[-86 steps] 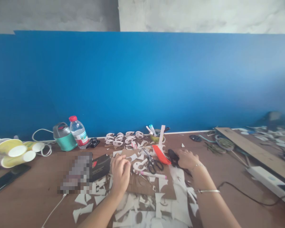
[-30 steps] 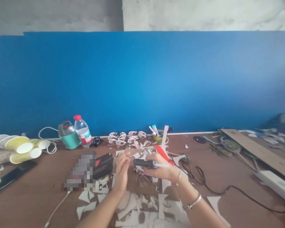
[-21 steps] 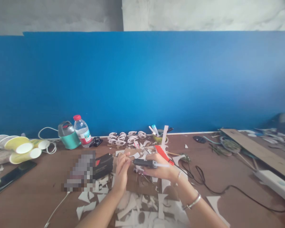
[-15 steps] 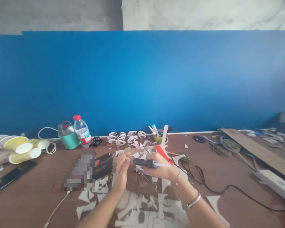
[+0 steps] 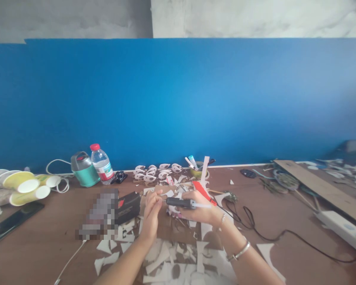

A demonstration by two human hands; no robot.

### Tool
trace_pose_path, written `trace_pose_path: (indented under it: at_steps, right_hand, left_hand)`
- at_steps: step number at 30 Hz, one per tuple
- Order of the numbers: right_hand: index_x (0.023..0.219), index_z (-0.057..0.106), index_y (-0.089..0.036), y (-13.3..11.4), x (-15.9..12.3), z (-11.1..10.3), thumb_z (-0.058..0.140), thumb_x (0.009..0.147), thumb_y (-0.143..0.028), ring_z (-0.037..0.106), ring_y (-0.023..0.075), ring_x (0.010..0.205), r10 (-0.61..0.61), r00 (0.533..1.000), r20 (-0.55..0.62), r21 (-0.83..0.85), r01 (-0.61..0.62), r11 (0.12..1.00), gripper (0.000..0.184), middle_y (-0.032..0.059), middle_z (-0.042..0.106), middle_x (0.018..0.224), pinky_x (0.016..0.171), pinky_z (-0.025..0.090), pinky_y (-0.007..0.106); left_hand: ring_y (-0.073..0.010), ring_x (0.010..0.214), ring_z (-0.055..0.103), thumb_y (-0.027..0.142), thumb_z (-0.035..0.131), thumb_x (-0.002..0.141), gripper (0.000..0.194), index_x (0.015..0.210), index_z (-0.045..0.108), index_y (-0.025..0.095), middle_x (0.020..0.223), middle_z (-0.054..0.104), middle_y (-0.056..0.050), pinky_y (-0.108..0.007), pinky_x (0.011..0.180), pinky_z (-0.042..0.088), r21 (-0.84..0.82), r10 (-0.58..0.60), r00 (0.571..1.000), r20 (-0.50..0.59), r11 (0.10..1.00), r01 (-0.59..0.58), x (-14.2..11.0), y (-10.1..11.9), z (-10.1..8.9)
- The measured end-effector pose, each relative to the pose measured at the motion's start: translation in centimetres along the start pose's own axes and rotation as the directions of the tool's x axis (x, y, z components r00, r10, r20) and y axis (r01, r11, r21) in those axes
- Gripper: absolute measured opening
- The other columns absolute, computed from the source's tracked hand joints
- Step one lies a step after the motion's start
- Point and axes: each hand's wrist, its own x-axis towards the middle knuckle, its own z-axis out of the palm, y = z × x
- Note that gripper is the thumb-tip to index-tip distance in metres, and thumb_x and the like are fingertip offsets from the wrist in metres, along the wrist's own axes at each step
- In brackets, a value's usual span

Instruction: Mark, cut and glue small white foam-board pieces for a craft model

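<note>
first, the left hand [image 5: 151, 206] curls by the tip of a black glue gun [image 5: 178, 203], whether pinching anything i cannot tell; the slim gun points left above cardboard [image 5: 166, 232], translucent stick [image 5: 203, 205] jutting behind, the right hand [image 5: 200, 209] wrapped around the gun.

The right hand [image 5: 206, 215] hides part of the glue gun [image 5: 178, 203].
</note>
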Motion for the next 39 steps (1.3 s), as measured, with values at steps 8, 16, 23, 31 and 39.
trace_pose_path:
  at_steps: [8, 16, 23, 31, 39]
  right_hand:
    - [0.052, 0.047, -0.018, -0.03, -0.02, 0.01, 0.065, 0.066, -0.018, 0.042, 0.0086, 0.048, 0.007, 1.0, 0.001, -0.041, -0.007, 0.999, 0.023, -0.0038, 0.05, 0.05, 0.045, 0.031, 0.02]
    - [0.053, 0.051, -0.017, -0.02, -0.06, 0.07, 0.066, 0.067, -0.017, 0.045, 0.0085, 0.048, -0.014, 1.0, 0.005, -0.06, 0.014, 0.998, 0.02, -0.0035, 0.054, 0.051, 0.045, 0.032, 0.02]
    - [0.053, 0.05, -0.018, 0.34, -0.02, 0.21, 0.064, 0.065, -0.015, 0.044, 0.0086, 0.048, -0.02, 1.0, -0.007, -0.06, 0.02, 0.998, 0.019, -0.0036, 0.053, 0.051, 0.045, 0.032, 0.02]
    - [0.051, 0.049, -0.018, -0.29, -0.07, -0.03, 0.063, 0.065, -0.012, 0.041, 0.008, 0.047, 0.028, 0.999, -0.02, -0.044, -0.029, 0.999, 0.021, -0.0039, 0.051, 0.049, 0.044, 0.031, 0.02]
    - [0.054, 0.056, -0.017, -0.19, -0.07, -0.15, 0.07, 0.067, -0.022, 0.045, 0.009, 0.047, -0.012, 1.0, -0.002, -0.027, 0.012, 1.0, 0.02, -0.0025, 0.056, 0.051, 0.044, 0.034, 0.02]
  left_hand:
    - [-0.0286, 0.129, 0.041, 0.049, 0.06, 0.082, 0.03, 0.072, 0.065, 0.021, 0.124, 0.06, -0.008, -0.044, 0.113, 0.021, -0.007, 0.005, 1.0, 0.002, 1.0, -0.005, -0.04, 0.09, 0.03]
    - [-0.0293, 0.128, 0.041, 0.049, 0.061, 0.081, 0.03, 0.071, 0.064, 0.02, 0.124, 0.06, -0.009, -0.045, 0.113, 0.02, -0.015, -0.001, 1.0, 0.005, 1.0, 0.001, 0.01, 0.09, 0.01]
    - [-0.0288, 0.129, 0.041, 0.049, 0.06, 0.081, 0.03, 0.07, 0.064, 0.021, 0.122, 0.061, -0.009, -0.045, 0.113, 0.02, -0.017, 0.007, 1.0, 0.011, 1.0, -0.006, -0.06, 0.28, 0.02]
    - [-0.0288, 0.129, 0.042, 0.047, 0.059, 0.083, 0.03, 0.07, 0.063, 0.021, 0.126, 0.06, -0.008, -0.045, 0.113, 0.02, -0.012, 0.009, 1.0, 0.023, 1.0, -0.009, -0.05, 0.04, -0.08]
    - [-0.0295, 0.127, 0.044, 0.05, 0.062, 0.08, 0.031, 0.072, 0.064, 0.02, 0.127, 0.059, -0.009, -0.043, 0.109, 0.029, -0.048, -0.031, 0.999, 0.013, 0.998, 0.031, -0.12, 0.39, 0.08]
